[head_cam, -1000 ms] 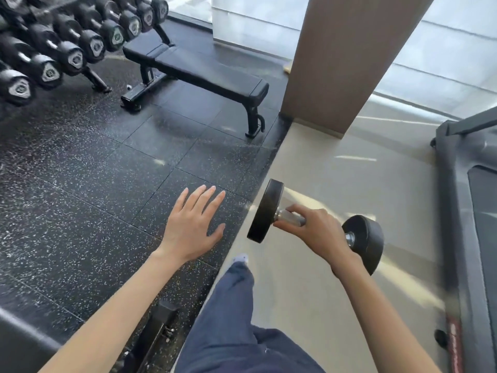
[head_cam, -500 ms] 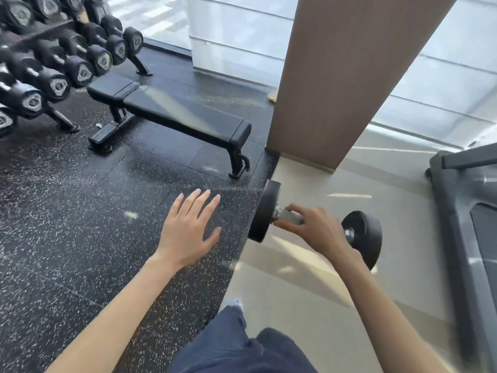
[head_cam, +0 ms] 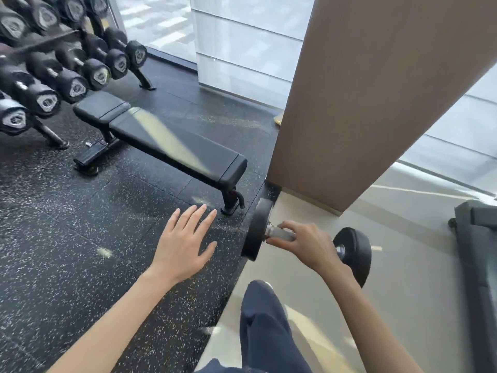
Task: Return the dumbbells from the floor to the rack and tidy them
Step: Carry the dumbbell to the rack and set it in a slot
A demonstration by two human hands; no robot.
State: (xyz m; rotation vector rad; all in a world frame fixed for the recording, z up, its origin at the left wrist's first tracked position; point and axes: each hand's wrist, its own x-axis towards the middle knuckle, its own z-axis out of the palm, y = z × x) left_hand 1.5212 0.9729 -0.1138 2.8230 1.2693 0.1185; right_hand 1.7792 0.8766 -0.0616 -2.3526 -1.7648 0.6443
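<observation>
**One dumbbell carried over the seam between two floors**

Black speckled rubber flooring (head_cam: pixel 80 238) is covering the left part of the room, meeting a pale smooth floor (head_cam: pixel 403 305) along a straight seam that is running up to a brown pillar (head_cam: pixel 376 103). Frosted window panels are standing behind it.

One flat black bench (head_cam: pixel 166 138) is standing on the rubber, its near foot just beside the seam and the pillar's base. Open rubber is lying between the bench and the person. A dark machine (head_cam: pixel 476 251) is edging the pale floor at the far right.

On the rack (head_cam: pixel 51 133) at upper left, at least nine dumbbell ends are showing in tiers; blur is hiding any exact count.

The right hand (head_cam: pixel 309 246) is wrapping closed around the metal handle of one dumbbell (head_cam: pixel 352 251), holding it level in the air above the seam, well apart from the rack. The left hand (head_cam: pixel 183 238) is hanging empty over the rubber, fingers spread flat.
</observation>
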